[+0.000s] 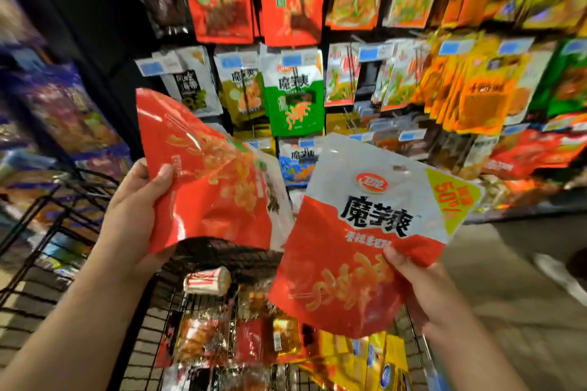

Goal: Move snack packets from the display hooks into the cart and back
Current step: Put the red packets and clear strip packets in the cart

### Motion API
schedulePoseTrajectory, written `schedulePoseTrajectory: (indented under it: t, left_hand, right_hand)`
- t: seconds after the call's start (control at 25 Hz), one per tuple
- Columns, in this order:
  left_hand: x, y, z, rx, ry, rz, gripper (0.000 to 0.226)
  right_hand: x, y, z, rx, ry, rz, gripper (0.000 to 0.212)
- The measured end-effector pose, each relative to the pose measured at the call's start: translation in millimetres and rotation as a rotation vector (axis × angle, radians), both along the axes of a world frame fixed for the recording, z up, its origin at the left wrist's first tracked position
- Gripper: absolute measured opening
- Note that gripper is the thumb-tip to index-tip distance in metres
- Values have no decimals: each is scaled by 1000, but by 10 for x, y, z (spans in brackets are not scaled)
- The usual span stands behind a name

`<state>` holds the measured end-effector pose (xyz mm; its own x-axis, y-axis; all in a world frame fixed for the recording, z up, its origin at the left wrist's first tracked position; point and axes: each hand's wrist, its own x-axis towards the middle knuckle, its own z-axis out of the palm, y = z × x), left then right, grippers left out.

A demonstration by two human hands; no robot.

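Note:
My left hand [133, 216] grips a red snack packet [209, 181] by its lower left edge, thumb on the front; the packet is tilted and bent. My right hand [425, 292] pinches a second red and white packet [359, 232] at its lower right edge, its front facing me. Both packets hang in the air above the black wire cart [152, 320], in front of the display hooks [295, 89] loaded with hanging packets.
Several packets in red, yellow and silver lie in the cart [241, 340], with a red and white roll [206, 281] at its far end. A black wire rack [47, 219] with goods stands at the left. Grey floor [508, 279] runs along the right.

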<state>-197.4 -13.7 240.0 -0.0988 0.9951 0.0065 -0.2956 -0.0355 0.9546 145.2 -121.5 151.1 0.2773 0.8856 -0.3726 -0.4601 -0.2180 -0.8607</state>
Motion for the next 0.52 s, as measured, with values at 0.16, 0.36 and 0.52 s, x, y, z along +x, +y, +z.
schedulePoseTrajectory:
  t: [0.16,0.36,0.52]
  left_hand:
    - [433,-60,427,98,-169,11,26]
    - [978,-291,625,-15,-339,-54,54]
    - [1244,-473,579,4,-430,-223,64]
  right_hand:
    - [-51,132,296,0,417,133,37]
    - [-218,294,702,144,550,237,42]
    - [-73,329,887,166,484,199,42]
